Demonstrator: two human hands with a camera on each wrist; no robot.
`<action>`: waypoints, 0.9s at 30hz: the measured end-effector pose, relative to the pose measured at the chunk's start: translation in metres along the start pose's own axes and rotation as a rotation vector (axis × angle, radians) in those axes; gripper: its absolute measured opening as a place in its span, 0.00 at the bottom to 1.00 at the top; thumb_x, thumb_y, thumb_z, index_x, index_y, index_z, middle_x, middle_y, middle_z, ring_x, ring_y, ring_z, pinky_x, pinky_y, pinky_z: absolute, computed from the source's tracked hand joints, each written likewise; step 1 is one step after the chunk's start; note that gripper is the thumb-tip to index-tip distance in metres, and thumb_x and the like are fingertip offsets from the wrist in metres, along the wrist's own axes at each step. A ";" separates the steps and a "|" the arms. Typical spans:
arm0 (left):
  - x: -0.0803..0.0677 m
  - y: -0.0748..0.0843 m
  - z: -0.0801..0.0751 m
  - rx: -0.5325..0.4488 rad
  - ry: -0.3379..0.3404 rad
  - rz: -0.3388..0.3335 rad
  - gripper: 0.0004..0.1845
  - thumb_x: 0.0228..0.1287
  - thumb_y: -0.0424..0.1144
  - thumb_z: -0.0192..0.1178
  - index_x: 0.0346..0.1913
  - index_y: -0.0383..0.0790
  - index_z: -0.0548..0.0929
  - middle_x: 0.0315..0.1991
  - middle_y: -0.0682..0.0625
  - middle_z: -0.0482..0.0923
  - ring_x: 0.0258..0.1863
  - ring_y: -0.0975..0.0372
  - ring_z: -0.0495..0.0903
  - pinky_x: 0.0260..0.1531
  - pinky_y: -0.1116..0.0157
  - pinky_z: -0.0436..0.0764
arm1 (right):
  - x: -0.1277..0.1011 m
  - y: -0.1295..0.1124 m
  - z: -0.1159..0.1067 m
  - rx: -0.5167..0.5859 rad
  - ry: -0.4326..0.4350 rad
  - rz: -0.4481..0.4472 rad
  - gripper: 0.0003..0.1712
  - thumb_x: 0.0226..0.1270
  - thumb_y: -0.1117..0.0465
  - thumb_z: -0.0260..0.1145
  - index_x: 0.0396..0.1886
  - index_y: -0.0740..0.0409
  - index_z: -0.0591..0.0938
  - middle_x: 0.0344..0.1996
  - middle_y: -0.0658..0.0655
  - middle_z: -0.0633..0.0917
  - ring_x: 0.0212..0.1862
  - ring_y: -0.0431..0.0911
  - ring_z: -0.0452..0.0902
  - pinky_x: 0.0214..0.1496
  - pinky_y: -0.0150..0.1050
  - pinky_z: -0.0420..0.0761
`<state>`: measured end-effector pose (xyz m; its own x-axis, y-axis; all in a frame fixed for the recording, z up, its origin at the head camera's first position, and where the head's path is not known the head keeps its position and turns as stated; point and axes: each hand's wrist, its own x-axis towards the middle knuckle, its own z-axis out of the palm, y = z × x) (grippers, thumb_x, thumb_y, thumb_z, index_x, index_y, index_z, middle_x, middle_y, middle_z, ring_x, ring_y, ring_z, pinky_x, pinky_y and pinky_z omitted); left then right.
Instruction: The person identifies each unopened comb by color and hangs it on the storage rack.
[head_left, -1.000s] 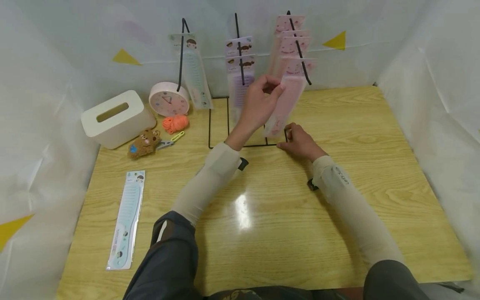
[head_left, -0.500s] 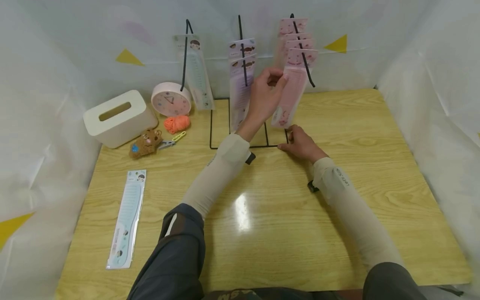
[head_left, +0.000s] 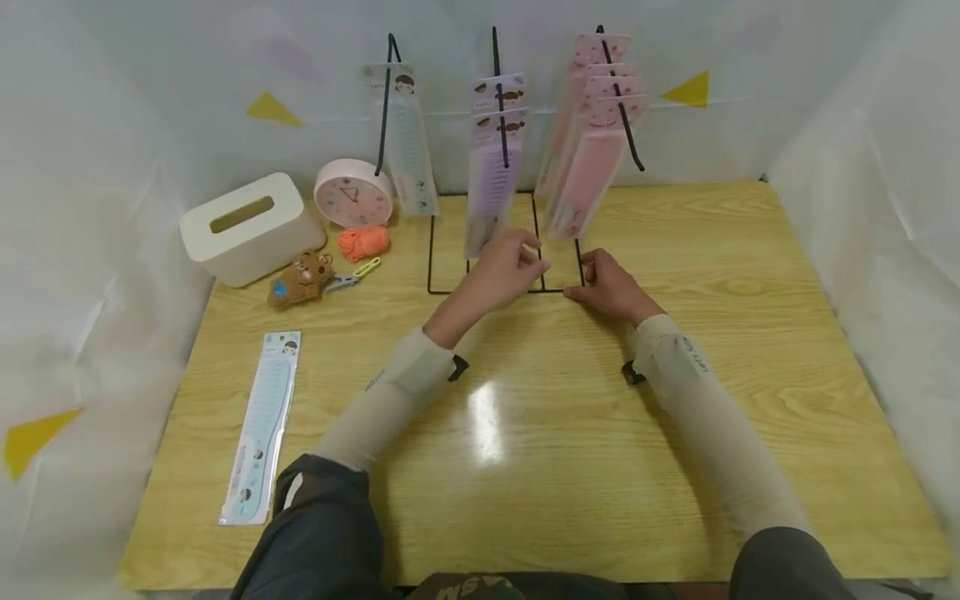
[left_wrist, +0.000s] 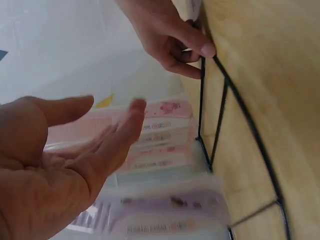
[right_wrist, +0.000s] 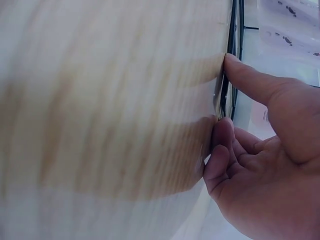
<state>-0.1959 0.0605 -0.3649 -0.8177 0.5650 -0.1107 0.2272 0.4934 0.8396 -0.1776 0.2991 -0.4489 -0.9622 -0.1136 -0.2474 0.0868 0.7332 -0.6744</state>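
A black wire rack (head_left: 487,290) stands at the back of the wooden table (head_left: 750,333). Its three hooks carry a teal comb pack (head_left: 408,142), purple comb packs (head_left: 491,167) and pink comb packs (head_left: 588,158). My left hand (head_left: 536,258) hovers open and holding nothing just in front of the rack's base, below the purple packs. The left wrist view shows its palm (left_wrist: 55,175) bare, with the pink packs (left_wrist: 160,135) behind. My right hand (head_left: 581,279) pinches the front right corner of the rack's base wire (right_wrist: 231,30), thumb (right_wrist: 250,80) on the wire and fingers curled.
At the back left stand a white tissue box (head_left: 243,225), a pink clock (head_left: 352,193), orange yarn (head_left: 363,242), a brown bear plush (head_left: 300,279) and small scissors (head_left: 352,277). A loose teal comb pack (head_left: 261,425) lies near the left edge. White sheeting walls the table.
My left hand let go of the pink comb pack, which now hangs on the right hook, and dropped to the rack's base. My right hand stayed on the base corner.
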 end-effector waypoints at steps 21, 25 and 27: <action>-0.259 -0.164 -0.136 0.651 0.514 -0.428 0.21 0.70 0.45 0.61 0.52 0.29 0.80 0.43 0.33 0.83 0.33 0.42 0.82 0.20 0.49 0.77 | -0.002 0.011 0.002 -0.043 -0.058 0.011 0.44 0.74 0.49 0.63 0.74 0.71 0.54 0.48 0.65 0.68 0.47 0.57 0.65 0.53 0.55 0.69; -0.276 -0.167 -0.129 0.575 0.380 -0.619 0.35 0.67 0.53 0.63 0.62 0.25 0.70 0.51 0.25 0.75 0.39 0.33 0.79 0.26 0.42 0.77 | 0.003 0.007 0.001 -0.043 -0.063 0.004 0.44 0.74 0.49 0.63 0.74 0.70 0.54 0.49 0.65 0.68 0.48 0.57 0.65 0.56 0.56 0.69; -0.279 -0.164 -0.123 0.528 0.316 -0.716 0.39 0.66 0.55 0.63 0.63 0.23 0.66 0.50 0.23 0.73 0.38 0.31 0.78 0.26 0.42 0.76 | 0.007 0.004 0.001 -0.043 -0.065 -0.003 0.44 0.74 0.50 0.63 0.74 0.70 0.53 0.50 0.66 0.68 0.49 0.57 0.65 0.56 0.56 0.69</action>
<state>-0.0697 -0.2596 -0.4060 -0.9436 -0.1553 -0.2923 -0.2371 0.9333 0.2695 -0.1833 0.3003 -0.4537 -0.9436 -0.1584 -0.2908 0.0712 0.7604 -0.6455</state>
